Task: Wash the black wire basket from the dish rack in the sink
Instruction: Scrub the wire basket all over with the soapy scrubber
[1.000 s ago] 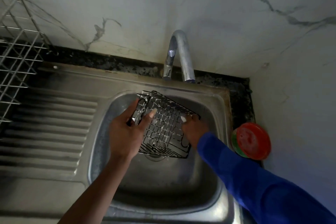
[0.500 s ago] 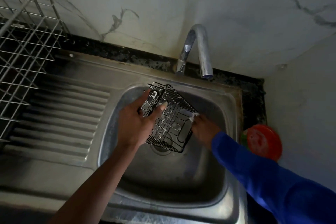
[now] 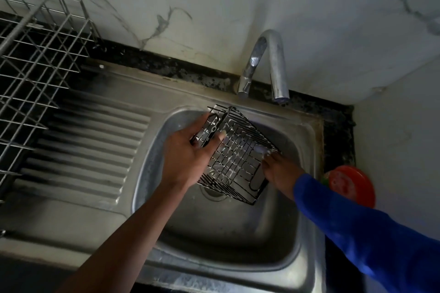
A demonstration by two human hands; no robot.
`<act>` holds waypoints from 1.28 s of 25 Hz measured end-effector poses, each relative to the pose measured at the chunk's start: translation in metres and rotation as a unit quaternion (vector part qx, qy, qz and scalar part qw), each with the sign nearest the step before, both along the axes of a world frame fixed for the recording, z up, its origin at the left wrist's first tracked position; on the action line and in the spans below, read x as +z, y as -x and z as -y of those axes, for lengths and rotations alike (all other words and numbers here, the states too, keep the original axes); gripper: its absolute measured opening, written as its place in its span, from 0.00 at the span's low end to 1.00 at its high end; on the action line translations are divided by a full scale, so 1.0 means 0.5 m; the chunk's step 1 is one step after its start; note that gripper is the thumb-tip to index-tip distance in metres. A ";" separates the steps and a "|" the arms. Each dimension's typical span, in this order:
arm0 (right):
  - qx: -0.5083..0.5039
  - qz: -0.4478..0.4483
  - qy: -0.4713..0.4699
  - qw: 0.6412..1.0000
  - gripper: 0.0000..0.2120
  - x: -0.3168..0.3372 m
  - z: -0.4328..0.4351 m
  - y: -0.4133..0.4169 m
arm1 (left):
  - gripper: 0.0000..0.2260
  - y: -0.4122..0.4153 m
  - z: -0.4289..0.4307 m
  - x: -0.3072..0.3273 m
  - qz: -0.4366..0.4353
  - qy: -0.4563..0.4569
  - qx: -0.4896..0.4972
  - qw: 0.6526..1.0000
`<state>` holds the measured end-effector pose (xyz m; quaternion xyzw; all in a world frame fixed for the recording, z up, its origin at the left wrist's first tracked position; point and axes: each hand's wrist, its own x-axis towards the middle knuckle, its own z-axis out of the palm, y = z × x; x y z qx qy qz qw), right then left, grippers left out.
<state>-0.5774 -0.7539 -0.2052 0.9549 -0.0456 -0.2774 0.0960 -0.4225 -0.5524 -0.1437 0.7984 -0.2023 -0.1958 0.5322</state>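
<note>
The black wire basket [image 3: 240, 157] is tilted above the drain of the steel sink [image 3: 307, 197], below the tap. My left hand [image 3: 188, 154] grips its left end, thumb over the wire side and fingers behind. My right hand [image 3: 278, 169], in a blue sleeve, is against the basket's right side, with fingertips touching the wires. Whether that hand curls round a wire cannot be told.
The curved chrome tap [image 3: 269, 64] stands at the back of the sink. A silver wire dish rack [image 3: 35, 54] stands at the left over the ribbed drainboard [image 3: 90, 150]. A red round lid or tub [image 3: 350, 185] sits on the counter's right corner by the marble wall.
The basket has turned and tipped more onto its end in my hands. My right hand has slid along its right side. The view has shifted slightly.
</note>
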 end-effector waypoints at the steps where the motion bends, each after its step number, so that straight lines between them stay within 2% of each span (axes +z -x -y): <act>1: -0.003 0.001 0.002 1.000 0.18 0.006 0.004 -0.001 | 0.24 0.007 0.003 0.003 0.005 -0.012 -0.012 1.000; 5: -0.006 0.030 -0.018 0.999 0.18 0.005 0.009 -0.024 | 0.25 0.031 0.017 0.010 0.017 -0.023 -0.017 0.999; 8: -0.026 -0.006 0.016 1.000 0.17 -0.019 0.007 -0.011 | 0.23 0.020 0.014 0.011 0.006 -0.013 -0.012 1.000; 10: -0.047 -0.023 0.003 0.999 0.16 -0.025 0.011 -0.001 | 0.23 0.007 0.006 0.008 -0.003 -0.004 -0.014 1.000; 15: -0.024 -0.056 -0.003 0.998 0.14 0.028 0.001 -0.005 | 0.24 0.013 0.013 0.008 0.004 -0.019 -0.036 0.999; 19: -0.001 -0.040 0.001 0.999 0.13 0.063 -0.002 -0.021 | 0.25 0.016 0.020 0.012 0.011 -0.035 -0.030 0.999; 22: 0.022 0.084 -0.085 0.993 0.17 0.045 -0.022 -0.008 | 0.24 0.005 0.018 0.014 0.036 -0.039 -0.026 0.998; 24: 0.042 0.061 -0.111 0.991 0.17 0.029 -0.066 0.009 | 0.24 -0.005 0.012 0.011 0.035 -0.038 -0.017 0.999; 26: 0.033 0.004 -0.094 0.995 0.21 -0.003 -0.083 0.045 | 0.25 -0.010 0.010 0.007 0.030 -0.043 -0.012 0.999; 29: 0.057 0.034 -0.055 0.996 0.28 -0.015 -0.045 0.053 | 0.25 -0.015 0.006 0.011 0.041 -0.056 -0.007 0.998; 32: 0.084 0.014 -0.074 0.994 0.31 -0.027 -0.005 0.046 | 0.25 -0.023 0.008 0.019 0.034 -0.041 -0.015 0.998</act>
